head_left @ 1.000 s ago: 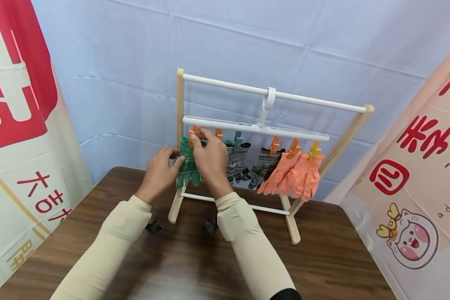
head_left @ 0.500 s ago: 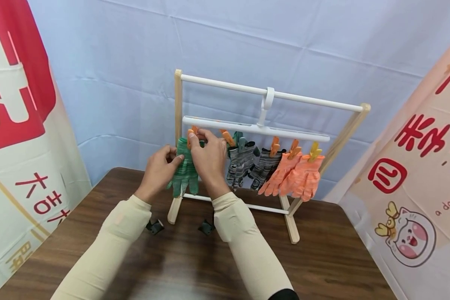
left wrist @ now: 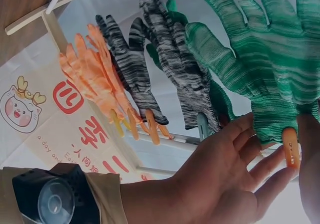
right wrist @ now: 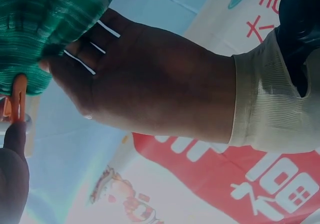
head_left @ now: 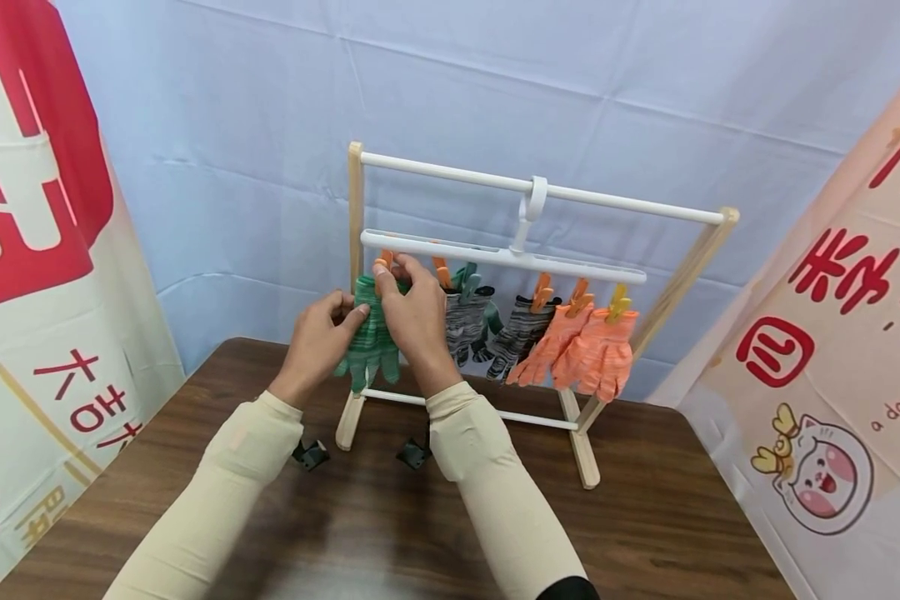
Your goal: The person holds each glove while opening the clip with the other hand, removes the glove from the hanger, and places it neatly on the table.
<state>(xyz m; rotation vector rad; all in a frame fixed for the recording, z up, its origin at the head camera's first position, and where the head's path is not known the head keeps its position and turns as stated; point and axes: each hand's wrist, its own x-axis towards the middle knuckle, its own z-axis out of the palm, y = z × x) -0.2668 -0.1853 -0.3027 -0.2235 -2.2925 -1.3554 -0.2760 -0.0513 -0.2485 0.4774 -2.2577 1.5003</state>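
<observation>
A green striped glove (head_left: pixel 371 333) hangs fingers down at the left end of the white hanger (head_left: pixel 435 246). My left hand (head_left: pixel 318 337) pinches the glove's edge between thumb and fingers. My right hand (head_left: pixel 416 317) pinches an orange clothespin (left wrist: pixel 291 148), which sits on the glove's cuff. In the right wrist view, my left thumb and fingers hold the glove, and the pin (right wrist: pixel 19 97) stands over its cuff. Beside my right hand hang a grey-black glove (head_left: pixel 468 321) under a green clothespin (head_left: pixel 470 283), another grey-black glove (head_left: pixel 521 329) and orange gloves (head_left: pixel 600 354).
The hanger hooks over the top bar (head_left: pixel 450 171) of a rack with wooden legs (head_left: pixel 585 450), standing on a brown table (head_left: pixel 345 533). More orange clothespins (head_left: pixel 542 292) and a yellow one (head_left: pixel 618 302) hold gloves at the right. A pale cloth backdrop (head_left: pixel 570 83) hangs behind.
The green glove has straightened and hangs slightly lower. The hanger has swung a little, and the pins and gloves to the right swayed with it. Both hands stay almost in place.
</observation>
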